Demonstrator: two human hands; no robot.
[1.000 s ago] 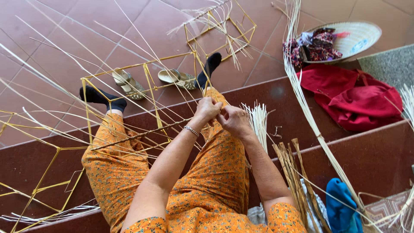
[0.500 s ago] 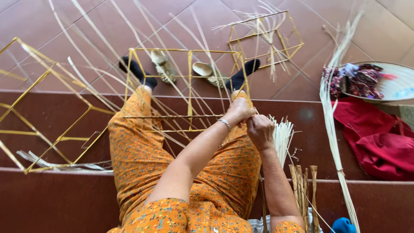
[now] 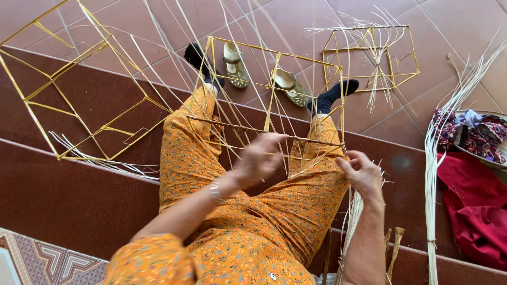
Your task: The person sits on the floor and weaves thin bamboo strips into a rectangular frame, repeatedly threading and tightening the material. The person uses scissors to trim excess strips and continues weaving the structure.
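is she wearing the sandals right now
No, the two sandals lie on the tiled floor between the feet, which wear only black socks.

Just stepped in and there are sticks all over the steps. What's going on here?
A person in orange patterned clothes sits on dark red steps, working on a yellow stick frame that rests across their knees. The left hand is at the frame's wrapped crossbar, blurred, so its grip is unclear. The right hand is by a bundle of pale strips. Two more frames lie on the tiles, with sandals by the feet.
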